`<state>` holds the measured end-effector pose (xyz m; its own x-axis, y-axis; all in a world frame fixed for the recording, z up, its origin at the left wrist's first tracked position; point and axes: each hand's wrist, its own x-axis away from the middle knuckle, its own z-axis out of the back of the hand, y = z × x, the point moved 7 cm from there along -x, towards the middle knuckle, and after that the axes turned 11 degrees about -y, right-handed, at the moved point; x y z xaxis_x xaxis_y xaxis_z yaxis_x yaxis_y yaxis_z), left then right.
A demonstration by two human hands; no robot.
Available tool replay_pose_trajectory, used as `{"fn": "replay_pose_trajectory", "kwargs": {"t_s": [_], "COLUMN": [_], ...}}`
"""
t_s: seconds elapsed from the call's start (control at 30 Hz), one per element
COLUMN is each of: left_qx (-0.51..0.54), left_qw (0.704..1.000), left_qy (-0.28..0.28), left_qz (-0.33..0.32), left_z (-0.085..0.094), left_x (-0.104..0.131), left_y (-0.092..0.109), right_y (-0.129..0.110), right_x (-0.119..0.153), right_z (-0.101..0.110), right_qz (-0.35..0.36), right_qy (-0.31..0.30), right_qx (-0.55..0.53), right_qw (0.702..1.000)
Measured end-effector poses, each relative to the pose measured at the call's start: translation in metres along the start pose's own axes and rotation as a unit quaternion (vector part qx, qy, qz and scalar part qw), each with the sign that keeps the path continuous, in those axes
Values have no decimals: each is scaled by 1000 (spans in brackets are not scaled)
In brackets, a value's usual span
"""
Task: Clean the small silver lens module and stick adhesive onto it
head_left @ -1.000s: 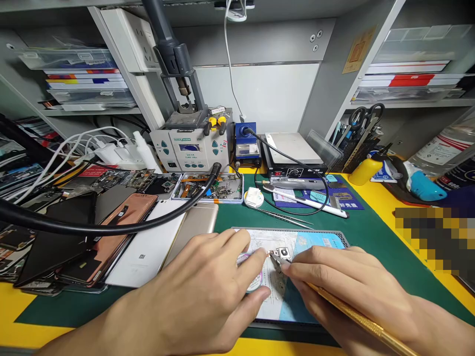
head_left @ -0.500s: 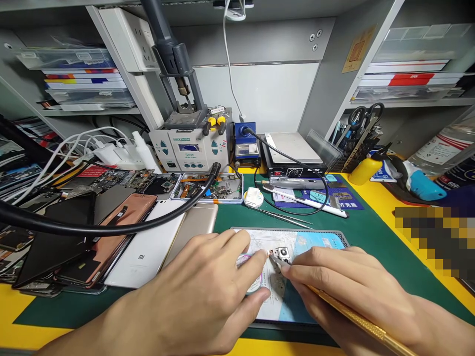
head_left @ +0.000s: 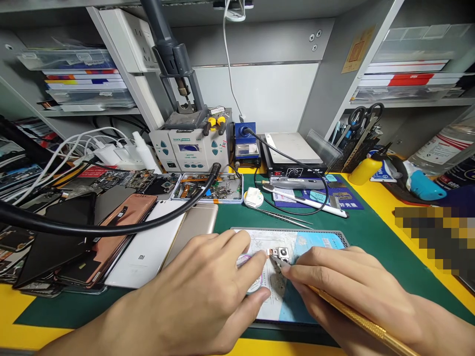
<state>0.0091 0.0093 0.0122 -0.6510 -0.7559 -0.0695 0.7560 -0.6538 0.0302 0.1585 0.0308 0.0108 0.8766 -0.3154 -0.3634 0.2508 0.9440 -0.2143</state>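
Note:
A small phone camera module (head_left: 283, 252) with a short flex cable lies on the light printed sheet near the middle of the work tray. My left hand (head_left: 211, 289) rests over the left of the sheet, thumb and fingers apart, its index fingertip pressing at the cable's end. A round tin (head_left: 256, 283) with a printed lid shows partly beneath this hand. My right hand (head_left: 349, 284) is closed around a gold-handled craft knife (head_left: 356, 319). Its blade tip touches or nearly touches the cable beside my left fingertip; contact is too small to tell.
Stacked phones (head_left: 141, 252) and a thick black hose (head_left: 111, 229) lie at the left. Behind stand a rework station (head_left: 189, 148), a parts tray (head_left: 230, 190) and a heating plate (head_left: 293, 148). Tweezers (head_left: 282, 216) lie beyond the work tray; a yellow bottle (head_left: 363, 170) stands right.

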Motion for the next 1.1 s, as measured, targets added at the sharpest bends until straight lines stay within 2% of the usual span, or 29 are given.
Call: {"fn": "replay_pose_trajectory", "kwargs": {"t_s": [0.13, 0.23, 0.4, 0.5, 0.83, 1.1], "left_qx": [4, 20, 55, 48, 10, -7], "left_qw": [1000, 999, 996, 995, 996, 996], "left_qy": [9, 25, 56, 64, 74, 68], "left_qz": [3, -4, -32, -53, -58, -64], "left_z": [0, 2, 6, 5, 5, 3], "left_x": [-2, -3, -4, -5, -5, -5], "left_y": [-2, -3, -2, 2, 5, 7], "right_y": [3, 7, 23, 27, 8, 5], "right_x": [-2, -4, -2, 2, 1, 1], "right_z": [4, 14, 23, 20, 15, 9], "right_qz": [-11, -28, -127, -154, -59, -30], "right_qy": [11, 43, 94, 100, 84, 49], "right_qx": [-29, -95, -174, -183, -112, -88], "right_qw": [999, 994, 972, 966, 988, 994]}}
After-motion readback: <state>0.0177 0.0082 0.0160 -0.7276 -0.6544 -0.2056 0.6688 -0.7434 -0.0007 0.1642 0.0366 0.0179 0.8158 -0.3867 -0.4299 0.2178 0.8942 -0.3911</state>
